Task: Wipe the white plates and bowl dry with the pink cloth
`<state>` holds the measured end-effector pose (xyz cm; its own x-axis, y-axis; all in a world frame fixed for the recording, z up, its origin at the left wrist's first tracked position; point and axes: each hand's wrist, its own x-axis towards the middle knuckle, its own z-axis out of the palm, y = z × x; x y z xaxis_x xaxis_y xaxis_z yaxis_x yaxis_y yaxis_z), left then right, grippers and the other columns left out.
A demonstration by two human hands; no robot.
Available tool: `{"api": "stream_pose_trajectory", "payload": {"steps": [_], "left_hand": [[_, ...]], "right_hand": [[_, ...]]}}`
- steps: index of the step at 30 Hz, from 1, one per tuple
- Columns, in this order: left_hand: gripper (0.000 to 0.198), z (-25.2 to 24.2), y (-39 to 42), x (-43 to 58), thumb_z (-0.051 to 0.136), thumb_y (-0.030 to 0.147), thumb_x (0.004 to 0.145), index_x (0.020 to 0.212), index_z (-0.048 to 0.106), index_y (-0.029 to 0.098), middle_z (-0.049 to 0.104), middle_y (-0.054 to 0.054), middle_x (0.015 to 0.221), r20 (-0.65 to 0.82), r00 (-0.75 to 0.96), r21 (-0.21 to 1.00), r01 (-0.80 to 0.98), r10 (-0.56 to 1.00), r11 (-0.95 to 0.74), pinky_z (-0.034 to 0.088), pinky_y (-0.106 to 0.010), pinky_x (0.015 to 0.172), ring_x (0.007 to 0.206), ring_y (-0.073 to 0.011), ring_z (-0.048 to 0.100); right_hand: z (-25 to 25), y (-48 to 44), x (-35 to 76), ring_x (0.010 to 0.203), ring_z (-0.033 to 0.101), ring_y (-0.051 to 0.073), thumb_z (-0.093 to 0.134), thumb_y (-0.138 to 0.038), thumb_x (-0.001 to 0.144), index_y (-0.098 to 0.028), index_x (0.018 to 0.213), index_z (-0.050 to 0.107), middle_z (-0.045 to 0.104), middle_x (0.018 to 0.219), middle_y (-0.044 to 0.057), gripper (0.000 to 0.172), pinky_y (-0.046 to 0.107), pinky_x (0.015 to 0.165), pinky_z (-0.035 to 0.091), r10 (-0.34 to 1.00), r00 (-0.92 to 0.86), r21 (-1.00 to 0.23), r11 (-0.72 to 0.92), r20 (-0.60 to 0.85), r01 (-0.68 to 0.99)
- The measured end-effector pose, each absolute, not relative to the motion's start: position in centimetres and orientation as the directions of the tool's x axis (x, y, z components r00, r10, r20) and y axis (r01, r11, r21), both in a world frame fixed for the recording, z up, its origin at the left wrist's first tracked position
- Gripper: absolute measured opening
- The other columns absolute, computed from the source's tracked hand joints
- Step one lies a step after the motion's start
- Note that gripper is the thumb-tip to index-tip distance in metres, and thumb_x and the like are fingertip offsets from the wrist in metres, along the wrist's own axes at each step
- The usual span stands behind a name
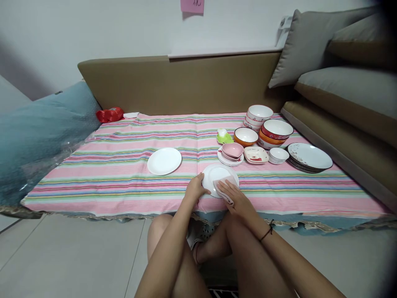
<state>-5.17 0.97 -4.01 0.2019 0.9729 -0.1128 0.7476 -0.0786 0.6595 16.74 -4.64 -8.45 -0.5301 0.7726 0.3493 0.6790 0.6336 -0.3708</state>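
The head camera looks forward and down, the left hand (194,188) and right hand (234,195) fairly near, the striped cloth (124,182) stretching beyond, the wall (124,29) farthest; the right edge seems dimmed.

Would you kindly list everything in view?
Round flat plate: 1, white, front centre
Folded cloth: 1, pale pink, atop it
Other round plate: 1, white, left
Small bowls: stack, pink, on small white plates
Leaf-shaped dish: 1, green, behind them
Square dishes: stack, cream, right
Small round dishes: stack, white, right
Dark-rimmed plates: stack, white, far right
Deep bowls: several, multicoloured, back right
Glossy bundle: 1, red, back left
Pillow: 1, blue, left
Cushions: several, grey, right
Paper note: 1, pink, top centre
Striped cloth cover: 1, pink, under dishes
Backrest panel: 1, brown, back
Left hand: 1, on plate's rim
Right hand: 1, on folded cloth
Legs: 2, below
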Motion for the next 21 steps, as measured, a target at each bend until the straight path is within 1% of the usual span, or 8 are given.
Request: {"api": "stream_pose_trajectory", "payload": {"steps": [4,6,9,11,13,15,18,21], "left_hand": [[0.059,-3.8,0.9,-5.2,0.089,0.017,0.056,0.109,0.064,0.017,0.07,-0.01,0.118,-0.116,0.204,0.654,0.752,0.972,-0.079,0.046,-0.037,0.091,0.105,-0.0272,0.062],[0.061,-3.8,0.9,-5.3,0.089,0.018,0.055,0.11,0.064,0.018,0.07,-0.009,0.117,-0.126,0.197,0.645,0.761,0.972,-0.071,0.046,-0.037,0.091,0.105,-0.0278,0.063],[0.07,-4.1,1.0,-5.3,0.091,0.017,0.054,0.118,0.063,0.019,0.068,-0.011,0.125,-0.121,0.189,0.644,0.762,0.975,-0.067,0.045,-0.038,0.096,0.112,-0.0299,0.062],[0.075,-4.3,1.1,-5.3,0.092,0.017,0.053,0.122,0.062,0.018,0.065,-0.014,0.131,-0.115,0.181,0.647,0.759,0.977,-0.065,0.044,-0.039,0.1,0.119,-0.0315,0.06],[0.077,-4.6,1.1,-5.3,0.092,0.018,0.052,0.123,0.062,0.017,0.063,-0.016,0.134,-0.115,0.173,0.646,0.761,0.978,-0.058,0.043,-0.04,0.102,0.122,-0.0326,0.058],[0.077,-4.8,1.2,-5.3,0.092,0.018,0.052,0.123,0.062,0.016,0.062,-0.016,0.135,-0.116,0.165,0.647,0.761,0.98,-0.052,0.043,-0.039,0.102,0.124,-0.0323,0.058],[0.078,-4.8,1.4,-5.3,0.093,0.019,0.051,0.122,0.062,0.017,0.066,-0.014,0.128,-0.127,0.142,0.647,0.762,0.982,-0.027,0.045,-0.038,0.098,0.119,-0.0308,0.06],[0.08,-4.9,1.5,-5.3,0.094,0.019,0.048,0.12,0.061,0.018,0.07,-0.011,0.119,-0.135,0.113,0.653,0.758,0.984,0.003,0.047,-0.037,0.094,0.111,-0.0295,0.063]], "right_hand": [[-9.2,-3.6,18.1,0.15,0.025,0.024,0.036,-0.024,0.099,-0.023,0.153,0.038,0.042,0.155,0.005,0.054,0.052,0.118,0.036,0.844,-0.39,-0.418,0.525,0.368,0.741],[-9.8,-2.1,17.8,0.149,0.026,0.026,0.036,-0.026,0.099,-0.02,0.152,0.039,0.042,0.155,0.007,0.054,0.052,0.117,0.036,0.866,-0.312,-0.441,0.473,0.39,0.763],[-10.4,0.8,16.3,0.147,0.032,0.028,0.039,-0.027,0.096,-0.016,0.151,0.042,0.044,0.153,0.011,0.056,0.054,0.117,0.035,0.886,-0.207,-0.458,0.4,0.415,0.794],[-10.3,2.4,15.1,0.144,0.036,0.03,0.04,-0.028,0.096,-0.013,0.148,0.046,0.048,0.15,0.013,0.055,0.054,0.116,0.035,0.899,-0.177,-0.453,0.362,0.401,0.815],[-9.8,3.5,14.1,0.142,0.039,0.031,0.039,-0.028,0.096,-0.011,0.145,0.05,0.05,0.148,0.014,0.052,0.054,0.116,0.034,0.91,-0.187,-0.435,0.348,0.37,0.831],[-9.2,4.1,13.4,0.139,0.041,0.031,0.038,-0.027,0.097,-0.012,0.142,0.052,0.052,0.146,0.013,0.05,0.055,0.117,0.031,0.912,-0.218,-0.414,0.358,0.348,0.837],[-8.3,4.2,12.8,0.138,0.042,0.031,0.039,-0.025,0.096,-0.016,0.141,0.055,0.055,0.145,0.01,0.048,0.056,0.118,0.027,0.902,-0.264,-0.401,0.394,0.34,0.827],[-7.5,3.5,12.3,0.14,0.04,0.029,0.041,-0.023,0.094,-0.016,0.14,0.056,0.054,0.145,0.009,0.048,0.054,0.118,0.029,0.877,-0.353,-0.403,0.466,0.324,0.787]]}}
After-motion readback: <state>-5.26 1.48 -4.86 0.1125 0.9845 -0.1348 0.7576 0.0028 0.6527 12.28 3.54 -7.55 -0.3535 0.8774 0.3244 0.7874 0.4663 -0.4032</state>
